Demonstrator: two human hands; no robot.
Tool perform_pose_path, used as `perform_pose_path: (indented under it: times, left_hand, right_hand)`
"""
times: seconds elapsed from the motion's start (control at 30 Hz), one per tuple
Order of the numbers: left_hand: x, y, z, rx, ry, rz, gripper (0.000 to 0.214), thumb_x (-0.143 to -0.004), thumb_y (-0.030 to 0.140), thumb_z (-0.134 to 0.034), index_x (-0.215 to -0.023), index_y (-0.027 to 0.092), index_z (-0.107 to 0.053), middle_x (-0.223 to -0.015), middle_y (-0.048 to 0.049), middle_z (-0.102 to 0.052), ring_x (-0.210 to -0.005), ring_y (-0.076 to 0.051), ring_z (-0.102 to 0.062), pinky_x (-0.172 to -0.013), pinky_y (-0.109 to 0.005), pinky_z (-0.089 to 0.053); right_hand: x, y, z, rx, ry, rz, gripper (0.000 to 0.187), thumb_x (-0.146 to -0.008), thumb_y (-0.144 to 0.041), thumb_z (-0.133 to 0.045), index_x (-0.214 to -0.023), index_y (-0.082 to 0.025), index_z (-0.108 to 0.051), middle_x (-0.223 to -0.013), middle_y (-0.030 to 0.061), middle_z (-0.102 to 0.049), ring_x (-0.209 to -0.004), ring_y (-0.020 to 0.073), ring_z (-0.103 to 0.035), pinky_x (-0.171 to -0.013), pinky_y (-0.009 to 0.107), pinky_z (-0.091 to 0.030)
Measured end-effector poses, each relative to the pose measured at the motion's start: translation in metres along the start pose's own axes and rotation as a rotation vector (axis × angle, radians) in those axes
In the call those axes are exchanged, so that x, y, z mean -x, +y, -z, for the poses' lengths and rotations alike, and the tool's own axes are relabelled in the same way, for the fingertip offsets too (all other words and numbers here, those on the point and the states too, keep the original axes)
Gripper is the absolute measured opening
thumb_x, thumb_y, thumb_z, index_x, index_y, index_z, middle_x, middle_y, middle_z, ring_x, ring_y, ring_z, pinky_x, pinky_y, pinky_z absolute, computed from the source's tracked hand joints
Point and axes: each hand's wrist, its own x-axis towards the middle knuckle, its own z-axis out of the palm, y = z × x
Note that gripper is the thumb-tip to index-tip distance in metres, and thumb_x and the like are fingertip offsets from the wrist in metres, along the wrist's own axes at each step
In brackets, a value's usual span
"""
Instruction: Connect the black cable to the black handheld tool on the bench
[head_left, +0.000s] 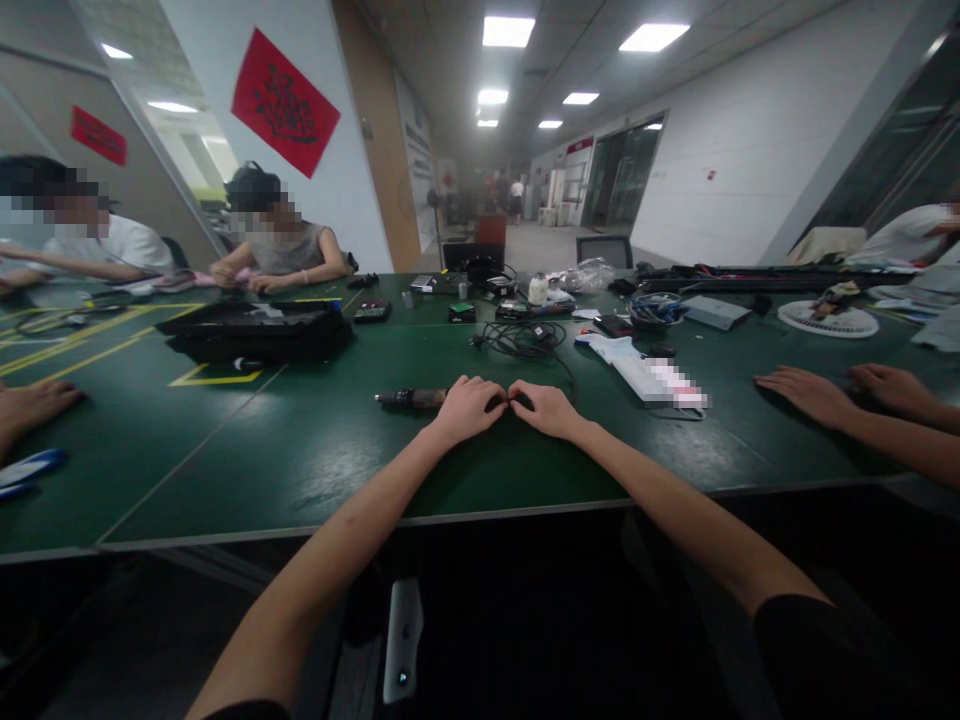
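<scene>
A person's left hand (pixel 471 410) and right hand (pixel 550 410) curl narrowly, fingertips close together, whether pinching anything one cannot tell, over a green table (pixel 510 475) where a dark cylindrical tool (pixel 411 399), partly behind the left, could roll if nudged.

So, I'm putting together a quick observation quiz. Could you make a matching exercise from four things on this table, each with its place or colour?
Things:
1. dark tool
2. coiled cable
3. black tray
4. round disc

Clues:
A. white
B. by yellow tape
C. just beyond the right hand
D. beside the left hand

Pairs: 1-D, 2-C, 3-B, 4-A
</scene>
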Motion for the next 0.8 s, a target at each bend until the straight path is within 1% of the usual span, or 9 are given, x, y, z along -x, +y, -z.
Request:
perform_pose_path:
  times: [0.07, 0.23, 0.4, 0.53, 0.73, 0.8]
  left_hand:
    - [0.0004, 0.0, 0.0006, 0.002, -0.003, -0.018, 0.014, -0.101, 0.034, -0.061, -0.107, 0.025, -0.07, -0.109, -0.0043, -0.077, -0.104, -0.026, -0.065, -0.091, -0.043, -0.039]
    - [0.0003, 0.0012, 0.0012, -0.013, 0.005, 0.032, 0.014, -0.101, 0.037, -0.064, -0.105, 0.024, -0.07, -0.107, -0.0047, -0.077, -0.102, -0.027, -0.065, -0.09, -0.043, -0.039]
    - [0.0003, 0.0002, -0.0001, -0.006, -0.002, -0.005, 0.014, -0.102, 0.036, -0.061, -0.108, 0.025, -0.069, -0.109, -0.0037, -0.077, -0.104, -0.026, -0.065, -0.091, -0.043, -0.039]
    - [-0.0009, -0.0001, -0.0023, -0.024, 0.001, 0.039, 0.016, -0.102, 0.038, -0.063, -0.107, 0.024, -0.069, -0.107, -0.0047, -0.077, -0.104, -0.027, -0.066, -0.09, -0.043, -0.039]
    - [0.0011, 0.0011, 0.0, -0.008, 0.002, 0.001, 0.018, -0.102, 0.036, -0.059, -0.112, 0.026, -0.07, -0.11, -0.0047, -0.077, -0.105, -0.026, -0.066, -0.092, -0.045, -0.04]
    - [0.001, 0.0009, 0.0002, -0.005, 0.004, 0.013, 0.018, -0.103, 0.036, -0.058, -0.112, 0.026, -0.07, -0.111, -0.0044, -0.077, -0.105, -0.026, -0.066, -0.092, -0.045, -0.041]
  right_hand:
    - [0.0, 0.0001, 0.0, 0.001, 0.002, 0.002, 0.015, -0.101, -0.03, -0.059, -0.115, -0.027, -0.064, -0.105, 0.0023, -0.075, -0.089, 0.021, -0.069, -0.078, 0.029, -0.043]
    - [-0.0002, 0.0007, -0.0005, -0.001, 0.002, 0.0, 0.015, -0.101, -0.029, -0.059, -0.114, -0.027, -0.064, -0.105, 0.0021, -0.075, -0.09, 0.021, -0.069, -0.079, 0.029, -0.043]
    - [-0.0006, 0.0017, -0.0005, 0.005, -0.002, 0.005, 0.015, -0.101, -0.03, -0.059, -0.115, -0.027, -0.063, -0.105, 0.002, -0.075, -0.091, 0.0211, -0.069, -0.079, 0.029, -0.043]
    - [-0.0005, 0.0018, -0.0004, 0.016, -0.005, 0.001, 0.015, -0.101, -0.03, -0.058, -0.115, -0.027, -0.063, -0.103, 0.0016, -0.074, -0.088, 0.0207, -0.069, -0.076, 0.029, -0.042]
    - [-0.0008, 0.001, -0.0003, 0.002, -0.004, 0.005, 0.015, -0.101, -0.03, -0.058, -0.116, -0.027, -0.063, -0.106, 0.0019, -0.075, -0.092, 0.021, -0.069, -0.079, 0.029, -0.043]
    - [-0.0009, 0.0005, -0.0001, 0.009, -0.002, 0.002, 0.015, -0.101, -0.031, -0.058, -0.115, -0.027, -0.063, -0.105, 0.002, -0.075, -0.092, 0.0211, -0.069, -0.079, 0.029, -0.043]
